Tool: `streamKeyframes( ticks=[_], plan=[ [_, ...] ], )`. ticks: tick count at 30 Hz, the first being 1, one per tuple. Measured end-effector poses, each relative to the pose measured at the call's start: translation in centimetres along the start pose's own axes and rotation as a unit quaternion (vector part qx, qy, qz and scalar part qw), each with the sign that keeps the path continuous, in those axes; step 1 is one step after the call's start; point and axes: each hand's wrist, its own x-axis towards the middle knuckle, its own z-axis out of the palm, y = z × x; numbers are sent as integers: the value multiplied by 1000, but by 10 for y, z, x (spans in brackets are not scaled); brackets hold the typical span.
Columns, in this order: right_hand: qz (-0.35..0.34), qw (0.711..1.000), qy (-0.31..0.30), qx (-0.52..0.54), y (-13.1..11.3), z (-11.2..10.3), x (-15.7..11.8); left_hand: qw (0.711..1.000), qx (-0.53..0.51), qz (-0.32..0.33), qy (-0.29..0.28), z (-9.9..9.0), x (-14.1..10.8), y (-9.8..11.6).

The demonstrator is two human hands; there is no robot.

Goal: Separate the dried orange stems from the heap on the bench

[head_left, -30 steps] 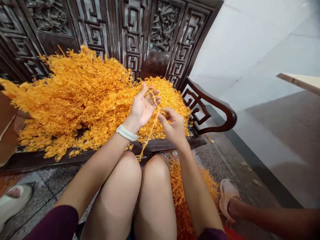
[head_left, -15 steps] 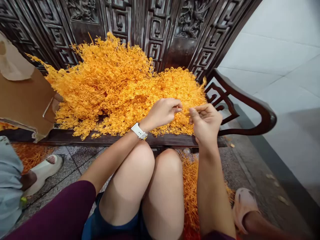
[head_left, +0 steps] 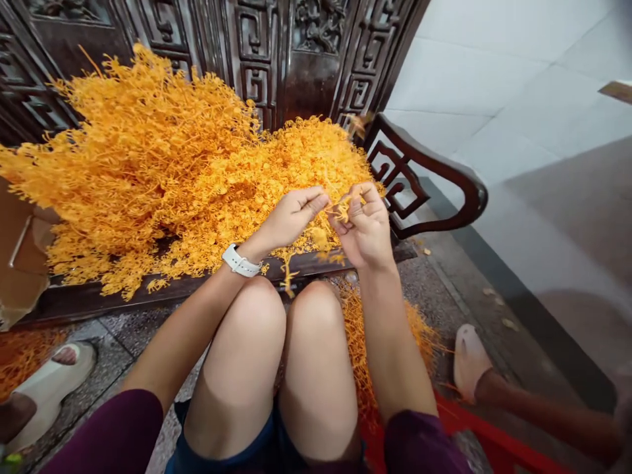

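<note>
Above the front edge of the seat, the right hand point(head_left: 363, 227) is closed, thumb and forefinger pinching a short orange dried sprig point(head_left: 342, 210). The left hand point(head_left: 291, 217), wearing a white strap watch point(head_left: 240, 261), is half-curled at the sprig's other end; whether it grips cannot be determined. The sprig stands separate from the large heap of feathery orange dried stems point(head_left: 162, 178), which lies just behind the hands on a carved dark-wood settee point(head_left: 434, 161). Further loose orange sprigs point(head_left: 358, 349) lie on the speckled stone floor point(head_left: 434, 296), near a co-worker's pale slipper point(head_left: 469, 362).
</note>
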Motion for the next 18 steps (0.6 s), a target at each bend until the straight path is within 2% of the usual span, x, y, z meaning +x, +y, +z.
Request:
streamKeyframes(
  ticks=[3,5,7,9,11,12,14,16,18],
  plan=[
    [-49,995,-54,-72,-16,1,-19,999,-2,24,36,-3,1,-3],
    [-120,967,-106,-198,-26,1,-32,997,38,56,48,-1,1,-4],
    [-185,921,-147,-309,-35,-2,-42,992,90,81,33,3,-1,-3],
    [-216,893,-165,-360,-43,-6,-49,986,133,95,21,5,-3,-3],
    [-227,889,-181,-353,-53,-9,-59,981,160,101,45,1,-2,-7],
    [-225,893,-213,-325,-59,-10,-66,977,167,105,81,-6,0,-10],
    [-217,891,-315,-244,-74,-12,-85,959,168,117,195,-27,5,-20],
    [-210,865,-419,-180,-88,-15,-107,930,141,106,323,-52,10,-31],
    [-224,836,-473,-161,-94,-20,-118,930,87,49,353,-73,14,-39]
  ],
)
